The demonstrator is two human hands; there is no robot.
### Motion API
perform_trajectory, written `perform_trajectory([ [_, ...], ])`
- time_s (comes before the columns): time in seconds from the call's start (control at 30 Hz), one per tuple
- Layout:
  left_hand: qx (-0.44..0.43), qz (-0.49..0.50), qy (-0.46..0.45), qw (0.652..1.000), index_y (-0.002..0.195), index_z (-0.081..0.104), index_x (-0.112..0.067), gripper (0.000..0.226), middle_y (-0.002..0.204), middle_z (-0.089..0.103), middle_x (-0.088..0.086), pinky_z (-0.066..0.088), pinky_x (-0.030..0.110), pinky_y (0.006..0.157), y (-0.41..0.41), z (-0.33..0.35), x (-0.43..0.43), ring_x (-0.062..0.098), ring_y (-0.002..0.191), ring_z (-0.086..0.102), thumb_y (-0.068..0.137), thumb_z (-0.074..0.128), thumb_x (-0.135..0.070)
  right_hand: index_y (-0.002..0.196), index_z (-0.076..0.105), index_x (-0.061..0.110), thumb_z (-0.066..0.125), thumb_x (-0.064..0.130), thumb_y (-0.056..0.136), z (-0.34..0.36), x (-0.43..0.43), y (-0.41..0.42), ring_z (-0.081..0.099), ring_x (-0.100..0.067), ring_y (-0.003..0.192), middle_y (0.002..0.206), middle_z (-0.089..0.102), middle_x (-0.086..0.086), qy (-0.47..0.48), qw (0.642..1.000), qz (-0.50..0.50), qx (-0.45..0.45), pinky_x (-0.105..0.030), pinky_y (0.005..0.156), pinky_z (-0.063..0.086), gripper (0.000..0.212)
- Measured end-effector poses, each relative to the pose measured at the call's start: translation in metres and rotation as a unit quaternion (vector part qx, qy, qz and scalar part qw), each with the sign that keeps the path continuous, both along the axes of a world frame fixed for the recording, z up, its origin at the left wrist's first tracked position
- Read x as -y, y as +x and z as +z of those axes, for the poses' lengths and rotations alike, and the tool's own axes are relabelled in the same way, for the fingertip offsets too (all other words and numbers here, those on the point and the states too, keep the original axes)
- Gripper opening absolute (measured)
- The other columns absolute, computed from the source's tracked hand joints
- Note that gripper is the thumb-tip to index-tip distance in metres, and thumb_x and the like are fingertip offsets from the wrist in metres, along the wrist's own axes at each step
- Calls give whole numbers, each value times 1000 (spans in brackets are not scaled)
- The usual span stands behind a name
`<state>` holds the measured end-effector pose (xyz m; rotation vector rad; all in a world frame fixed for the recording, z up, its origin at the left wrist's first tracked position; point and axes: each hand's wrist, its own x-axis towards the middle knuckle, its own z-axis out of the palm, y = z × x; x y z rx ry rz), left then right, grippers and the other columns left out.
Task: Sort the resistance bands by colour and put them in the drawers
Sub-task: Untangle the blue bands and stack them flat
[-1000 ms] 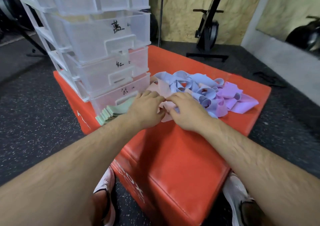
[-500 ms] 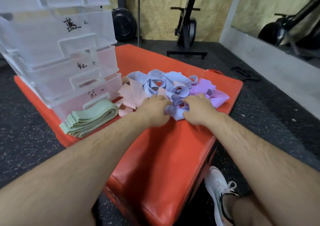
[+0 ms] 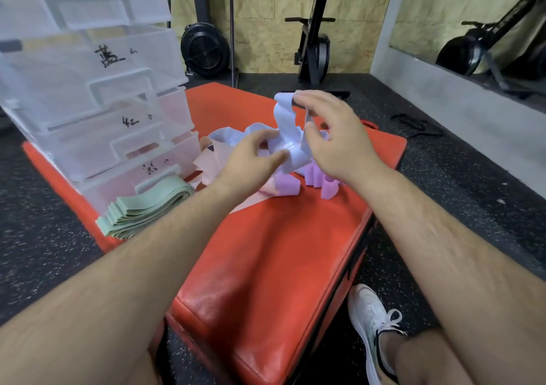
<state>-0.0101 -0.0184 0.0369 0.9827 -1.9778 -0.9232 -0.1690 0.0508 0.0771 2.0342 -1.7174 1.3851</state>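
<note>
1. A person's right hand [image 3: 334, 139] pinches the top of a pale blue band [image 3: 285, 124] between thumb and forefinger and holds it up above the heap. The other fingers spread loosely.
2. The left hand [image 3: 248, 163] grips the same band's lower part, thumb and curled fingers closed on it, just over the heap.
3. Pink bands [image 3: 206, 163] and purple bands [image 3: 319, 178] lie tangled beneath on the red padded box [image 3: 266, 251].
4. A folded stack of green bands [image 3: 147, 207] rests at the left on the box, against the foot of the clear drawer unit [image 3: 97, 89]. Its drawers carry handwritten labels.
5. A white shoe [image 3: 372, 319] stands on the floor, near right.
</note>
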Motion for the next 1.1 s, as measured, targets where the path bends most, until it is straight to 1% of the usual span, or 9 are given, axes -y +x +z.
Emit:
perform_trajectory([
  [0.1, -108, 24, 33, 993, 115, 69, -22, 22, 108, 70, -8, 45, 5, 68, 14, 16, -4, -4, 91, 63, 93, 64, -22, 108, 73, 17, 54, 6, 85, 4, -11, -2, 61, -10, 106, 113, 68, 9, -5, 999, -38, 10, -35, 95, 49, 32],
  [0.23, -134, 42, 28, 990, 99, 73, -26, 21, 94, 73, -1, 51, 15, 68, 31, 19, -9, 4, 80, 64, 90, 61, -11, 73, 67, 18, 53, 28, 81, 3, -21, -2, 62, -17, 86, 83, 68, 8, 55, 993, -100, 34, -41, 81, 51, 19],
  [0.4, -141, -14, 6, 990, 97, 72, -26, 31, 93, 72, -9, 52, 24, 82, 45, 21, -15, 9, 90, 66, 87, 63, 2, 108, 65, 25, 67, 26, 91, -6, -22, 17, 61, -4, 89, 107, 67, 10, 170, 977, 6, 131, -10, 75, 47, 17],
  [0.47, -152, -39, 8, 988, 101, 70, -24, 30, 89, 70, -11, 50, 23, 80, 47, 24, -19, 6, 86, 63, 87, 64, 2, 119, 63, 29, 70, 30, 92, -12, -17, 26, 60, -1, 92, 114, 64, 14, 195, 970, 41, 138, -12, 79, 47, 28],
  [0.57, -164, -55, 5, 985, 108, 67, -24, 29, 94, 70, -5, 49, 22, 80, 50, 27, -23, 6, 87, 63, 89, 66, -2, 102, 69, 19, 66, 23, 94, -16, -10, 35, 58, -6, 79, 91, 67, 6, 183, 970, 48, 154, -24, 74, 45, 9],
  [0.73, -47, 50, -113, 991, 104, 69, -33, 19, 108, 45, -6, 41, 10, 83, 57, 31, -21, 3, 93, 50, 87, 74, -37, 77, 58, 11, 58, 16, 99, -11, -9, 48, 41, -8, 60, 65, 46, 4, 211, 954, 78, 197, -25, 59, 37, 23],
  [0.87, -32, -13, -77, 996, 97, 70, -23, 9, 95, 67, -11, 44, 20, 74, 62, 33, -21, 1, 82, 57, 91, 71, -29, 106, 64, -1, 54, 19, 98, -11, -6, 56, 47, -15, 77, 82, 51, -18, 261, 938, 111, 199, -32, 68, 39, 24],
  [1.03, -50, 45, -47, 997, 89, 64, -15, 14, 78, 64, -1, 46, 26, 55, 67, 33, -18, 8, 68, 54, 94, 66, -27, 94, 54, -3, 65, 41, 93, -13, -7, 64, 48, -17, 67, 72, 50, -4, 299, 922, 142, 204, -30, 61, 37, 46],
  [1.1, -62, 68, -33, 995, 90, 62, -15, 15, 78, 61, -6, 45, 26, 57, 71, 33, -16, 9, 68, 55, 96, 63, -29, 90, 62, 7, 71, 33, 91, -12, -10, 63, 60, -9, 65, 68, 63, 5, 325, 908, 160, 209, -26, 61, 45, 28],
])
